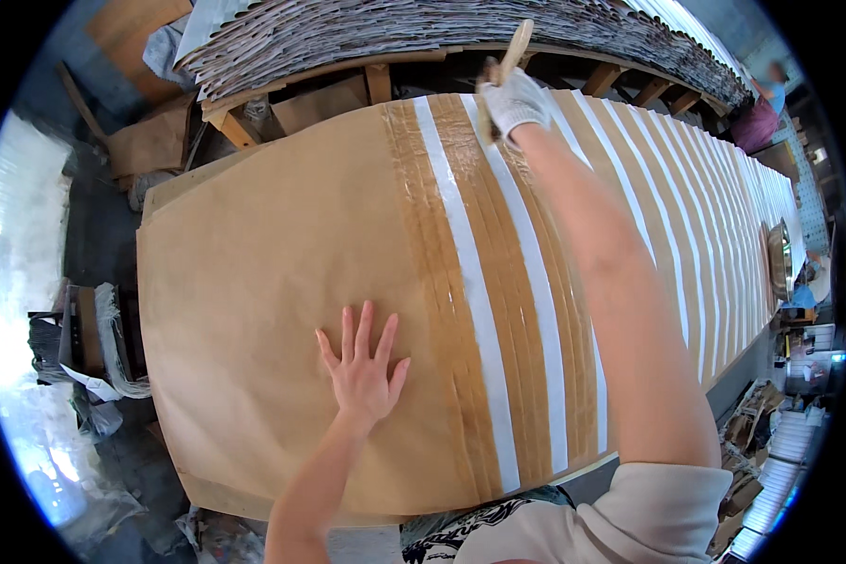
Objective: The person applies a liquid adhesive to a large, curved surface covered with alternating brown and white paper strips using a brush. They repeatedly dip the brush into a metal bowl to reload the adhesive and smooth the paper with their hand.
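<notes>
Bare L hand [365,367], nearest, fingers splayed flat w/ nothing gripped, pins brown paper sheet [282,282] on the bench while gloved R hand [515,101] clenches brush [509,58] at far edge, over the glossy strips [442,263].

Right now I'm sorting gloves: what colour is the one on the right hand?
White glove, head view.

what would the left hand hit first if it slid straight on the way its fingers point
The left hand lies flat on brown paper, fingers pointing to the far edge. The way looks free along the bare sheet; beyond its edge comes a wooden frame under stacked sheets, though depth is unclear.
</notes>
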Tool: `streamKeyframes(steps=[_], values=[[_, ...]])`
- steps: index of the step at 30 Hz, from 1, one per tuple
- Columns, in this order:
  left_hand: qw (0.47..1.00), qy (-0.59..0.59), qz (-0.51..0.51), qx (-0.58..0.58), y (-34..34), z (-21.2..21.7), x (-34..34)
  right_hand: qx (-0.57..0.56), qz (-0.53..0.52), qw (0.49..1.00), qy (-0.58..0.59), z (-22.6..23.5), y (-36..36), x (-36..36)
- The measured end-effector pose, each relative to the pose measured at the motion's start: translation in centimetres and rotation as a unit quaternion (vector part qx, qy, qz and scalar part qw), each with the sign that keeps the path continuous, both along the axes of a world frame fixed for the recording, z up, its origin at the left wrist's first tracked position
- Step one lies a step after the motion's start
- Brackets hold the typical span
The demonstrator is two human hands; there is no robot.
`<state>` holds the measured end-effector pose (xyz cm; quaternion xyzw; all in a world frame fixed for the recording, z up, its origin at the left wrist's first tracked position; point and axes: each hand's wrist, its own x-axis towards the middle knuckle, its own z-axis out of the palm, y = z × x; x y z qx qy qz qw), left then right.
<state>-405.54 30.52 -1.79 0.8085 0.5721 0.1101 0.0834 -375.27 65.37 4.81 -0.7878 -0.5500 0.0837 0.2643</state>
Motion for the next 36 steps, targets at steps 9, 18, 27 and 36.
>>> streamKeyframes(steps=[9, 18, 27, 36], values=[[0.999, 0.034, 0.022, -0.025, -0.5, 0.4, 0.0, -0.099, 0.074, 0.975, 0.186, 1.8, -13.4, -4.4], [0.999, 0.024, 0.025, -0.002, -0.5, -0.1, -0.1, 0.037, 0.072, 0.994, 0.073, 3.3, -15.1, -1.1], [0.998, 0.047, 0.027, -0.006, -1.3, -0.6, -0.5, -0.018, 0.079, 0.996, 0.044, -0.5, -23.5, -8.1], [0.998, 0.043, 0.029, 0.024, -0.7, -1.4, -0.3, 0.069, 0.072, 0.995, 0.001, 2.0, -26.0, -8.1]])
